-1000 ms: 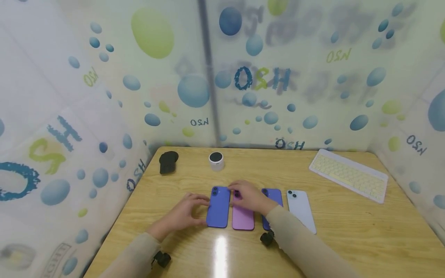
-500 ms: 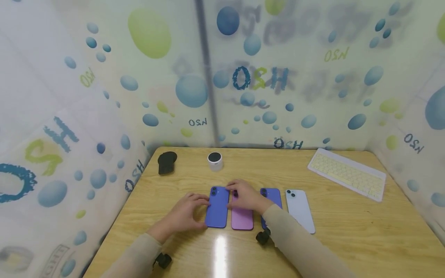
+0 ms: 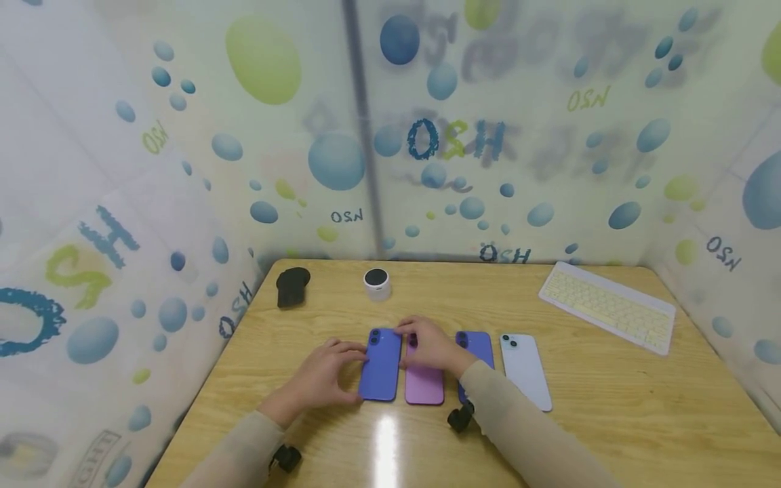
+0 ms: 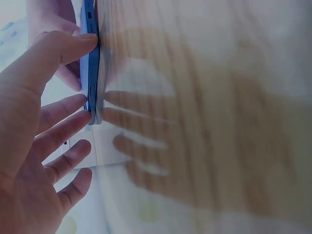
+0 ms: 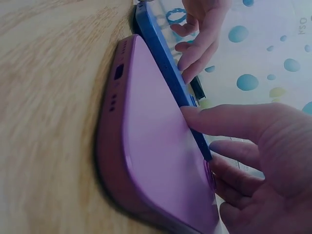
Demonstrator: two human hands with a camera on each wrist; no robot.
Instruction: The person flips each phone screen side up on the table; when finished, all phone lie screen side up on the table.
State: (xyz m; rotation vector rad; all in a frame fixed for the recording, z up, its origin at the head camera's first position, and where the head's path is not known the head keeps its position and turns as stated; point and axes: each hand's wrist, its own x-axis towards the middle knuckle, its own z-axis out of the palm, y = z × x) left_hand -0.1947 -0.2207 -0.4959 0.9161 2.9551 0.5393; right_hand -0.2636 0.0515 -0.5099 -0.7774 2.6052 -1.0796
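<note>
A blue phone (image 3: 381,366) lies face down at the left end of a row of phones on the wooden table. My left hand (image 3: 326,376) touches its left edge, thumb at the lower corner and fingertips higher up. In the left wrist view the other fingers (image 4: 73,156) are spread and nearly straight. My right hand (image 3: 432,347) reaches over the pink phone (image 3: 425,385), its thumb and fingertips at the blue phone's right edge. The right wrist view shows the pink phone (image 5: 156,141) close up, just beneath that hand.
Right of the pink phone lie a second blue phone (image 3: 478,346), partly hidden by my right sleeve, and a pale blue phone (image 3: 527,373). A white keyboard (image 3: 610,308) sits at the back right. Farther back stand a small white cylinder (image 3: 377,285) and a black object (image 3: 293,287).
The head view has shifted slightly. Both hands stay at the blue phone's edges, and the phones keep their places in the row.
</note>
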